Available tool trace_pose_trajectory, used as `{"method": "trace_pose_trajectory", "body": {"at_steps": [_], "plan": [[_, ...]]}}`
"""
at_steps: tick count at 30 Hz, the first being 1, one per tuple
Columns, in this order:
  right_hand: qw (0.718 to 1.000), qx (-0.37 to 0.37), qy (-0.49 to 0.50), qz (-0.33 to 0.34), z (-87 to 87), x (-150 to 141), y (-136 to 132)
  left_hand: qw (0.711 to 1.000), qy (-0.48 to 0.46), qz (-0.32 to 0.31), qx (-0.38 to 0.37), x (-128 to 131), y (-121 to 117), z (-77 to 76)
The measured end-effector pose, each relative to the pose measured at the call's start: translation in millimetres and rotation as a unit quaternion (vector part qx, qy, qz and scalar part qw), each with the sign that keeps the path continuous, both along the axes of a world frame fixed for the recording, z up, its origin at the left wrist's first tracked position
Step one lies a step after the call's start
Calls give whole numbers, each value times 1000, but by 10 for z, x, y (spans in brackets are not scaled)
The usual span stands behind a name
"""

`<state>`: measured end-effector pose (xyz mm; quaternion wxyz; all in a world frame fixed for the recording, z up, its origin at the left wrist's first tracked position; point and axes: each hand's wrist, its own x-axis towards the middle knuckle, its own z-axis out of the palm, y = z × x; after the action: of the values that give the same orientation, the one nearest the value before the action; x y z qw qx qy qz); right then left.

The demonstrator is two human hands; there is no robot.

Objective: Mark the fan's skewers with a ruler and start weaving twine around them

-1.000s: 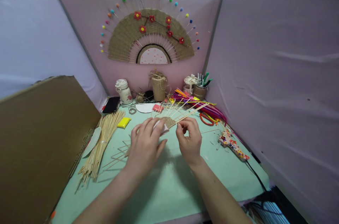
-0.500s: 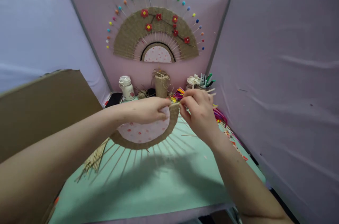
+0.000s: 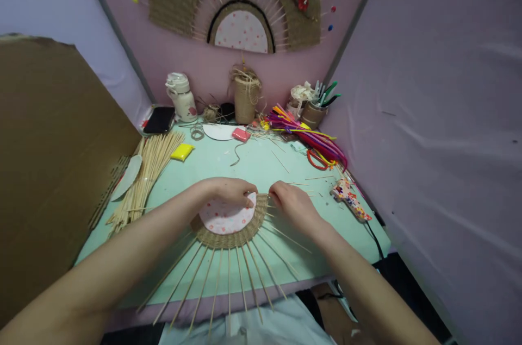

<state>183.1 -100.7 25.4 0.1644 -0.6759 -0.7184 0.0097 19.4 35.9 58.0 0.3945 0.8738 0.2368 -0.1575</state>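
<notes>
A half-round fan (image 3: 228,240) of coarse, tan woven band and smooth, red-spotted white panel (image 3: 226,218) is held over the near part of a mint-green table (image 3: 212,168), its curve facing the wearer. The left hand (image 3: 234,191) is clamped on the fan's straight edge, thumb pressed on the panel; the right hand (image 3: 292,202) has its fingertips drawn together at the band's right corner (whatever they pinch is too small to tell). Thin wooden ribs (image 3: 221,274) splay from the rim, several reaching past the table's front edge above the lap. A stretch of mint surface, marked by a wavy strand (image 3: 238,156), separates the hands from a twine-wrapped jar (image 3: 245,99) at the back. Bounding that room, a sheaf of pale sticks (image 3: 153,171) lies at left beside a tall cardboard sheet (image 3: 53,133), while fuzzy, bright pipe cleaners (image 3: 314,144), red-handled scissors (image 3: 316,160) and a flower-patterned glue gun (image 3: 351,199) line the right, well apart from the ribs, below a wrinkled lilac wall (image 3: 428,117)
</notes>
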Motion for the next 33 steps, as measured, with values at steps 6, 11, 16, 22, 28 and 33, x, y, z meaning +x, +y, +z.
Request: {"method": "trace_pose_trajectory", "body": {"at_steps": [6,11,16,22,28,33], "plan": [[997,-32,68,-12,-290,26,17,957,-122,124,230,74,-418,-294],[998,11,60,-17,-273,23,7,948,-181,171,200,216,-612,-477],[996,0,57,-62,-232,-76,-24,941,-194,191,202,250,-590,-572],[991,18,118,-61,-164,-81,-123,936,-221,158,225,205,-603,-576],[956,147,102,-232,-81,698,-544,934,-169,55,309,183,-627,-532],[933,-19,-35,-356,-284,1310,-841,923,-120,10,365,152,-689,-506]]}}
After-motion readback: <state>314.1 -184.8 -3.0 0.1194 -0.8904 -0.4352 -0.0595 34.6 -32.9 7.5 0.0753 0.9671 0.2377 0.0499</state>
